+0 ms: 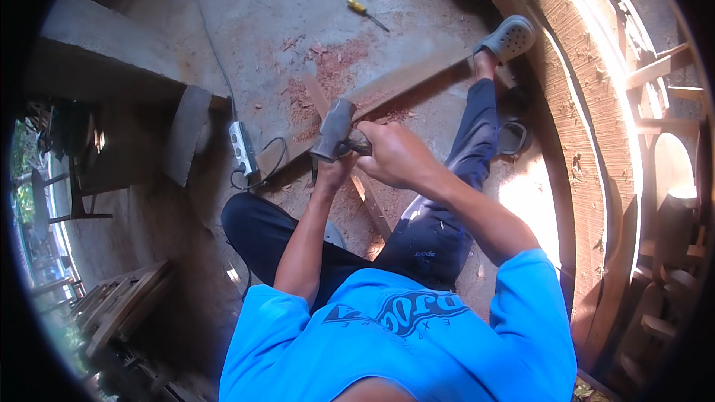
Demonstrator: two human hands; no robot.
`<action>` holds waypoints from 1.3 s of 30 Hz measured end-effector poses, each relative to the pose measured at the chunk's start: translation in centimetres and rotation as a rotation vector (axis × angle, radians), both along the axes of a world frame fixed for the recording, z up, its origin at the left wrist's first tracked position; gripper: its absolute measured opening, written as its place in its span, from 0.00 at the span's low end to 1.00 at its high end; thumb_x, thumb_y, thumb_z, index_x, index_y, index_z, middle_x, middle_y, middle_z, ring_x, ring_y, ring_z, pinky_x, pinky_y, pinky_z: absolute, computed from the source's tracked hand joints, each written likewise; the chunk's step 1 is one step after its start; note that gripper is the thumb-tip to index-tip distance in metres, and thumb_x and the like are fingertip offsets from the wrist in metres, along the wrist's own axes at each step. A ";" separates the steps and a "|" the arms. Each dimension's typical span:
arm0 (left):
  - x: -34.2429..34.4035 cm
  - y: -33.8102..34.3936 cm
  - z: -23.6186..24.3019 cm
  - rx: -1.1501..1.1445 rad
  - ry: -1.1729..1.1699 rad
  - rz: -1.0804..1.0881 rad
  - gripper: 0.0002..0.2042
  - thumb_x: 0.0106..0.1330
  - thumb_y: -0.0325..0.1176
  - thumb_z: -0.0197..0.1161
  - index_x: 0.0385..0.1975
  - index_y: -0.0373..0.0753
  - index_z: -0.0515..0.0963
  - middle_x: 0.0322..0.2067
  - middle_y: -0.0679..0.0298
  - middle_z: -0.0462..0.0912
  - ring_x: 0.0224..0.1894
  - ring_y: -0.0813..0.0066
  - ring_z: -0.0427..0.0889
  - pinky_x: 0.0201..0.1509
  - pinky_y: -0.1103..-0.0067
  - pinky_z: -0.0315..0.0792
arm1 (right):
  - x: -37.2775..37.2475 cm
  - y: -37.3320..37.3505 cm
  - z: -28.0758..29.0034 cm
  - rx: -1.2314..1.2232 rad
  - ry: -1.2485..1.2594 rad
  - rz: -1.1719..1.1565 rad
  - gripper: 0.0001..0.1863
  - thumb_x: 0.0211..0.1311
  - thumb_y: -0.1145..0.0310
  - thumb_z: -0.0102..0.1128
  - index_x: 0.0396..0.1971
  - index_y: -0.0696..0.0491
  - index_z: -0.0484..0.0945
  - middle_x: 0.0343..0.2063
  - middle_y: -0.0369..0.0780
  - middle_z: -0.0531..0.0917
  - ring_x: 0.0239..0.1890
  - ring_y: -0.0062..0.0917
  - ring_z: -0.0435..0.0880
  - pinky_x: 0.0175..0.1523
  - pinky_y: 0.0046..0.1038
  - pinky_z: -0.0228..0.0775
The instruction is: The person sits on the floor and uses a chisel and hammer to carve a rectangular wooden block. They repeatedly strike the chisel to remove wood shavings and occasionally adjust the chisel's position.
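Gripping hammer (pixel 334 131) above floor (pixel 283 0) and plank (pixel 417 78) with right hand (pixel 386 150), fingers closed near its head, probably for control, and with left hand's (pixel 339 170) mostly hidden grip impossible to tell.

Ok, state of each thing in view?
Hammer: gripped in right hand
Right hand: closed around hammer handle
Left hand: partly hidden behind hammer, grip unclear
Yellow-handled screwdriver: lying on floor, unheld
Power strip: on floor, on/off unclear
Long plank: lying flat
Wood shavings: scattered
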State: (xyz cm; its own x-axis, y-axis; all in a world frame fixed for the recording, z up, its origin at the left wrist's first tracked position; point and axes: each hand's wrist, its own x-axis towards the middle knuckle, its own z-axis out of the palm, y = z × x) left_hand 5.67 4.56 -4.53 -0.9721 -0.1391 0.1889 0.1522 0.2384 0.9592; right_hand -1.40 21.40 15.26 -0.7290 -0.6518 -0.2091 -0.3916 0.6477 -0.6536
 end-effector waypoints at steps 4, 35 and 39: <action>0.3 -0.7 -1.4 0.032 -0.186 -0.022 0.16 0.68 0.34 0.68 0.53 0.36 0.77 0.46 0.60 0.82 0.47 0.80 0.80 0.50 0.76 0.77 | 1.4 1.5 1.9 -0.506 -0.001 -0.136 0.20 0.52 0.66 0.69 0.42 0.61 0.79 0.30 0.55 0.86 0.34 0.54 0.86 0.41 0.47 0.80; -4.3 0.3 6.4 0.187 -0.222 0.111 0.15 0.59 0.39 0.74 0.21 0.40 0.75 0.20 0.66 0.77 0.21 0.74 0.75 0.26 0.73 0.68 | 5.4 7.4 -6.3 -0.105 -0.254 -0.483 0.16 0.51 0.69 0.64 0.40 0.61 0.79 0.26 0.53 0.83 0.30 0.44 0.84 0.38 0.39 0.74; 4.6 4.8 2.0 -0.079 0.023 0.015 0.12 0.54 0.29 0.76 0.21 0.39 0.75 0.19 0.63 0.75 0.25 0.66 0.77 0.31 0.72 0.71 | 5.5 8.3 -6.4 -0.021 -0.567 -0.665 0.17 0.51 0.73 0.62 0.42 0.60 0.80 0.22 0.44 0.81 0.23 0.26 0.78 0.34 0.30 0.71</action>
State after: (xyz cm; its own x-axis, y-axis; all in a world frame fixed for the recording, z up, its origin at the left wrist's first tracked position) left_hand 10.30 9.39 -2.49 -0.9653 -0.1372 0.2221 0.1699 0.3155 0.9336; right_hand 4.08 29.65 8.84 -0.7491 -0.1365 -0.6483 0.4509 0.6119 -0.6498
